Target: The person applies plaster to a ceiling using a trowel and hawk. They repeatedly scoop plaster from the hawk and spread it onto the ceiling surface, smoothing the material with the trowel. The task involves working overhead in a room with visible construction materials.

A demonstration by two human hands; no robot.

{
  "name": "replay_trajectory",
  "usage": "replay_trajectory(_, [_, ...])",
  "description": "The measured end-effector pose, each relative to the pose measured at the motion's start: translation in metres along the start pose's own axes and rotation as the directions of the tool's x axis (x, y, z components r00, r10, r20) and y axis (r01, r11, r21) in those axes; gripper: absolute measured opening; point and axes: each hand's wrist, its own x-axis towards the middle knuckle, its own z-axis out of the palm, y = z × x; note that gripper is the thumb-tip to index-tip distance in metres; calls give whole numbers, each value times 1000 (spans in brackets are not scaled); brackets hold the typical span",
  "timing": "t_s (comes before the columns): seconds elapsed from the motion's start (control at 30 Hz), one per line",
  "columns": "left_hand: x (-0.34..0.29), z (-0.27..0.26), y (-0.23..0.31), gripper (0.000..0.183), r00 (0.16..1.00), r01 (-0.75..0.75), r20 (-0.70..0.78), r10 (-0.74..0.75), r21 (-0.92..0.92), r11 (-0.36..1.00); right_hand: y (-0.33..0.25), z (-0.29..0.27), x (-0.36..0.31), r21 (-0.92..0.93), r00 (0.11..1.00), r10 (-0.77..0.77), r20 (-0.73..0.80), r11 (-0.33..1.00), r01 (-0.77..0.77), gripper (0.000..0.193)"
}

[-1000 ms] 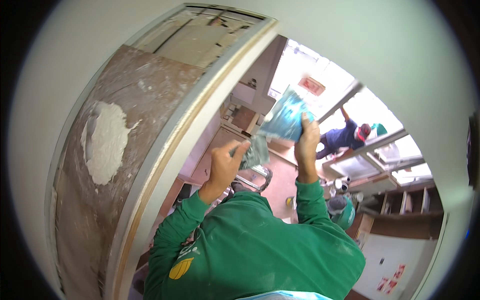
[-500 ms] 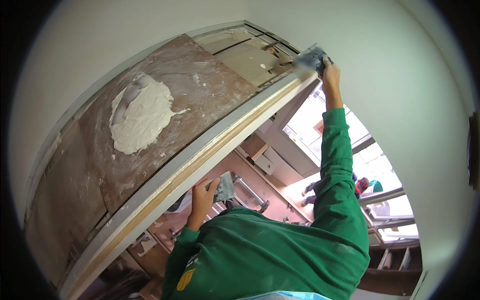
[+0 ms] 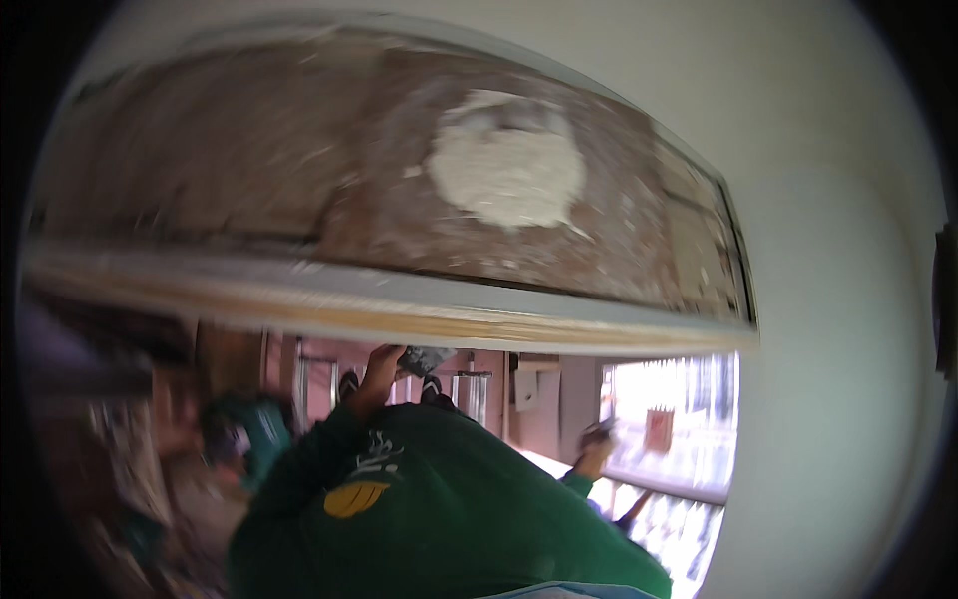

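- My left hand, one: closed on a flat grey scraper, raised beyond my chest, just below the ledge in view.
- My right hand, one: out to the right, blurred; a small dark thing shows at its fingers, perhaps gripped, though I cannot tell.
- White paste, one heap: spread on a brown board above both hands and well apart from them, its rear part smeared grey.
- Ledge, one: pale and tan along its front, running across between the board and my body.
- My green sweatshirt, one: yellow mark on the front.
- Dark shoe, seen past my chest, beside a metal frame.
- Bright window, one: behind my right hand, a reddish square against it.
- White wall, one: at the right.
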Motion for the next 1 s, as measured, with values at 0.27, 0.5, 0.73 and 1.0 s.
replay_trajectory(0.27, [19, -24, -49, 26, 974, -21, -225, 7, -59, 998, 173, 144, -38, -407, 576, 785, 228, 615, -676, 28])
replay_trajectory(0.5, [15, -13, -64, 24, 958, -159, -276, 77, -288, 945, 220, 273, -103, -828, 393, 918, 57, 263, -494, 31])
replay_trajectory(0.73, [3, -37, -69, 25, 934, -245, -340, 107, -393, 887, 270, 303, -130, -944, 323, 945, -58, 53, -325, 31])
replay_trajectory(1.0, [-10, -50, -54, 28, 957, -241, -248, 148, -400, 885, 292, 308, -129, -941, 365, 928, -74, 56, -335, 28])
